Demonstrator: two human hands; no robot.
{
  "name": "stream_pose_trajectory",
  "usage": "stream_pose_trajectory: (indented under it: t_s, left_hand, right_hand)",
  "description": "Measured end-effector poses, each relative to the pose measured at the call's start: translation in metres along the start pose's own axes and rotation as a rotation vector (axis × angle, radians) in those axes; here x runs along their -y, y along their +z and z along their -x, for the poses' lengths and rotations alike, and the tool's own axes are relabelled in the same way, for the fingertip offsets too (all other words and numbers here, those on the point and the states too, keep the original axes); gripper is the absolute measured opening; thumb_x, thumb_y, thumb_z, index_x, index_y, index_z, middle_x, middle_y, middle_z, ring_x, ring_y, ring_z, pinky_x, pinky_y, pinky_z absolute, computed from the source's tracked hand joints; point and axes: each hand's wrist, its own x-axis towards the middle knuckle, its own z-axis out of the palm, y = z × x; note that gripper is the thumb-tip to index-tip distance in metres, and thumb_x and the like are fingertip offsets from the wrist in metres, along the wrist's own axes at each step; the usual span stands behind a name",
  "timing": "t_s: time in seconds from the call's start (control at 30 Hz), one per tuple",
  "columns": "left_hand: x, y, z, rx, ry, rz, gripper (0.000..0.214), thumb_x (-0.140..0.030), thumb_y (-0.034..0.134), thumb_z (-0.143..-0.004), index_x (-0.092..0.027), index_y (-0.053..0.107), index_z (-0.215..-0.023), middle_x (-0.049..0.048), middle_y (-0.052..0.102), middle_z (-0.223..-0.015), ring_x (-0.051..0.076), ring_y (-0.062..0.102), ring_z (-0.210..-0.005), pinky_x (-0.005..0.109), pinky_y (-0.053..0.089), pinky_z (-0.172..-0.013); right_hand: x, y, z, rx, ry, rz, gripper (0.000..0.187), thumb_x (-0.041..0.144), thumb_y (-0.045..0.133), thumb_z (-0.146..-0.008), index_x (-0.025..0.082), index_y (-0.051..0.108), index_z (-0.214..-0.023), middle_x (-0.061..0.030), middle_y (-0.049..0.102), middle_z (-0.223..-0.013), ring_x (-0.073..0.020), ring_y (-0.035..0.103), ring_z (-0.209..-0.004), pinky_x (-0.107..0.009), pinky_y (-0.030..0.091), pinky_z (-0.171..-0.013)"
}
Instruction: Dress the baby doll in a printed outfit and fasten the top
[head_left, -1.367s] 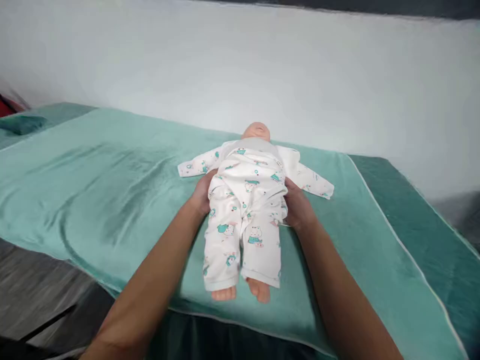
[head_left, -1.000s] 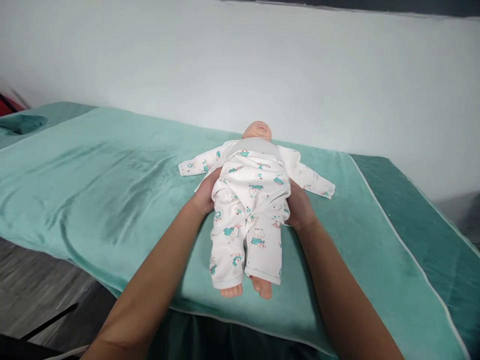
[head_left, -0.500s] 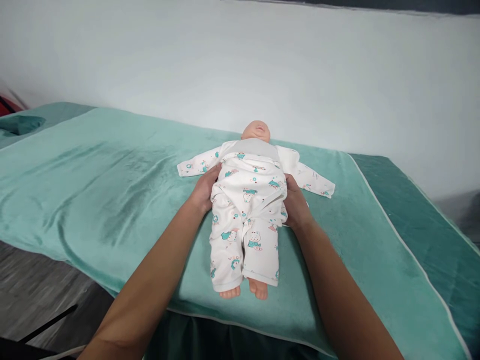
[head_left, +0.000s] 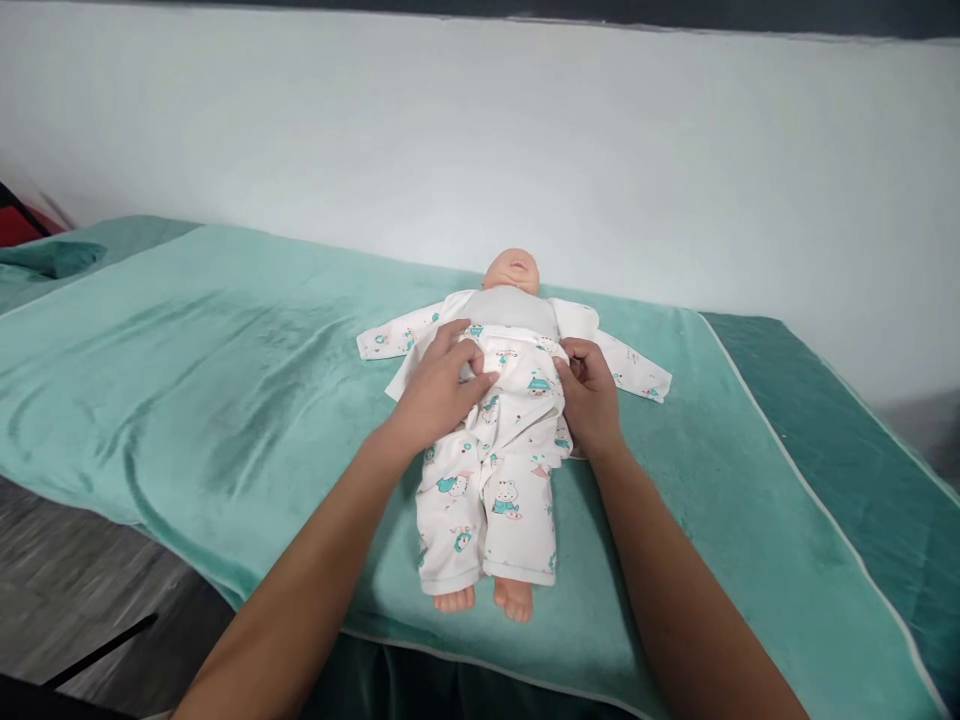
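A baby doll (head_left: 517, 270) lies on its back, head toward the wall, feet toward me. It wears white printed baby trousers (head_left: 517, 500) with teal and pink figures, pulled up over its grey torso (head_left: 514, 310). A matching white top (head_left: 637, 370) is spread open at the sides, sleeves stretched out. My left hand (head_left: 439, 390) rests on the left front of the trousers near the waistband, fingers bent and thumb apart from them. At the right side of the waist, my right hand (head_left: 592, 395) pinches the trousers' cloth; some fingertips are hidden.
A teal cover (head_left: 225, 400) with pale piping is spread over the bed, wrinkled on the left. Behind it stands a white wall (head_left: 480, 140). Grey flooring (head_left: 60, 570) and a thin black bar (head_left: 105, 650) show at the lower left.
My left hand has come from the trousers' side up onto their front. My right hand has moved up to the waist edge. The top's left front panel now shows spread out.
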Motion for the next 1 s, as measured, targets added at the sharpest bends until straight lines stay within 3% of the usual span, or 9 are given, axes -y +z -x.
stream_pose_trajectory:
  t_s: [0.07, 0.17, 0.27, 0.33, 0.43, 0.57, 0.67, 0.87, 1.0]
  left_hand:
    - [0.0, 0.0, -0.001, -0.009, 0.042, -0.033, 0.015, -0.025, 0.051, -0.093, -0.022, 0.047, -0.079, 0.0078, 0.05, -0.143, 0.026, 0.047, -0.135, 0.044, 0.043, -0.106]
    - [0.006, -0.001, -0.006, -0.061, 0.082, -0.035, 0.018, -0.021, 0.044, -0.096, -0.023, 0.043, -0.078, 0.0085, 0.06, -0.128, 0.024, 0.052, -0.129, 0.041, 0.043, -0.103]
    - [0.007, -0.001, -0.01, -0.091, 0.065, 0.002, 0.012, -0.028, 0.052, -0.094, -0.023, 0.047, -0.084, 0.0087, 0.06, -0.128, 0.025, 0.054, -0.124, 0.042, 0.041, -0.103]
    - [0.004, 0.001, -0.009, -0.086, 0.03, 0.022, 0.021, -0.035, 0.067, -0.086, -0.023, 0.05, -0.092, 0.0095, 0.056, -0.134, 0.029, 0.051, -0.128, 0.045, 0.039, -0.107]
    - [-0.002, 0.005, -0.006, -0.047, -0.007, -0.004, 0.036, -0.036, 0.079, -0.075, -0.024, 0.052, -0.095, 0.0101, 0.049, -0.143, 0.034, 0.046, -0.133, 0.049, 0.036, -0.109]
    - [-0.004, 0.008, -0.002, -0.003, 0.027, -0.062, 0.015, -0.029, 0.064, -0.087, -0.021, 0.052, -0.082, 0.0095, 0.045, -0.148, 0.033, 0.051, -0.127, 0.05, 0.038, -0.106]
    - [-0.002, 0.007, -0.001, -0.024, 0.052, -0.046, 0.014, -0.026, 0.052, -0.094, -0.021, 0.052, -0.081, 0.0097, 0.049, -0.145, 0.03, 0.055, -0.121, 0.047, 0.04, -0.103]
    - [0.027, -0.001, -0.013, -0.23, -0.059, 0.091, 0.008, -0.032, 0.053, -0.094, -0.024, 0.052, -0.092, 0.0066, 0.066, -0.11, 0.024, 0.057, -0.093, 0.038, 0.041, -0.092]
    - [0.051, 0.003, -0.022, -0.342, -0.134, 0.145, 0.013, -0.034, 0.058, -0.092, -0.024, 0.051, -0.086, 0.0032, 0.059, -0.085, 0.023, 0.051, -0.083, 0.035, 0.038, -0.085]
  right_hand:
    - [0.001, -0.001, -0.003, 0.021, -0.096, 0.104, 0.011, 0.036, 0.061, -0.091, 0.026, 0.06, -0.095, -0.0017, 0.061, -0.101, -0.0192, 0.056, -0.096, -0.035, 0.046, -0.089]
    - [0.005, -0.003, -0.009, 0.061, -0.102, 0.267, 0.01, 0.036, 0.056, -0.094, 0.027, 0.057, -0.096, -0.0013, 0.063, -0.095, -0.02, 0.057, -0.09, -0.036, 0.045, -0.085]
    - [0.009, -0.002, -0.02, 0.08, -0.046, 0.426, 0.013, 0.039, 0.054, -0.094, 0.027, 0.051, -0.091, -0.0002, 0.06, -0.084, -0.021, 0.055, -0.08, -0.036, 0.042, -0.077]
    - [0.01, 0.0, -0.03, 0.104, -0.018, 0.489, 0.016, 0.041, 0.053, -0.094, 0.027, 0.047, -0.089, 0.0004, 0.057, -0.078, -0.0217, 0.053, -0.074, -0.035, 0.04, -0.073]
    - [0.008, 0.003, -0.042, 0.109, 0.023, 0.515, 0.017, 0.041, 0.054, -0.094, 0.027, 0.045, -0.087, 0.0008, 0.055, -0.074, -0.0224, 0.05, -0.071, -0.035, 0.038, -0.071]
    - [0.002, 0.006, -0.045, 0.094, 0.075, 0.45, 0.02, 0.043, 0.056, -0.092, 0.027, 0.045, -0.086, 0.002, 0.054, -0.074, -0.0212, 0.05, -0.072, -0.035, 0.037, -0.072]
    - [-0.001, 0.006, -0.04, 0.109, 0.067, 0.352, 0.02, 0.044, 0.055, -0.093, 0.027, 0.048, -0.086, 0.0024, 0.054, -0.076, -0.0197, 0.05, -0.073, -0.035, 0.039, -0.074]
    - [0.002, 0.007, -0.038, 0.127, -0.215, 0.36, 0.013, 0.037, 0.056, -0.094, 0.027, 0.054, -0.086, -0.0054, 0.059, -0.102, -0.0242, 0.055, -0.1, -0.041, 0.043, -0.091]
    - [0.006, 0.009, -0.04, 0.193, -0.208, 0.454, 0.015, 0.039, 0.05, -0.097, 0.027, 0.052, -0.088, -0.0065, 0.061, -0.1, -0.0253, 0.056, -0.098, -0.042, 0.044, -0.09]
